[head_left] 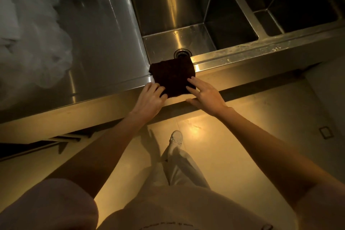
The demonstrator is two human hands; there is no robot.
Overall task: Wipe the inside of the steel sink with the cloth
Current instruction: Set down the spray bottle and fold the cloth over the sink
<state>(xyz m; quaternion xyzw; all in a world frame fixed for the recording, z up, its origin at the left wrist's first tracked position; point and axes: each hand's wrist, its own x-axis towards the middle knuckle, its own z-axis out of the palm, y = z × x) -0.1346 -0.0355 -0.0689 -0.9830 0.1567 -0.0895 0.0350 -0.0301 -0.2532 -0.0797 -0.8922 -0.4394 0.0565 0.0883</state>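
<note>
Bare arms are reaching forward. The right hand [205,95] is resting straight, spread fingers on the dark cloth [172,78], which is lying over the near rim of the steel sink [179,43]. The left hand [151,97] is touching its left corner with bent fingers; whether they are pinching it, I cannot tell.

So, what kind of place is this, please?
Probably a commercial or restaurant kitchen: a deep steel sink with a second basin beside it, both set in a long steel counter, and a dark cloth on the front rim.
</note>
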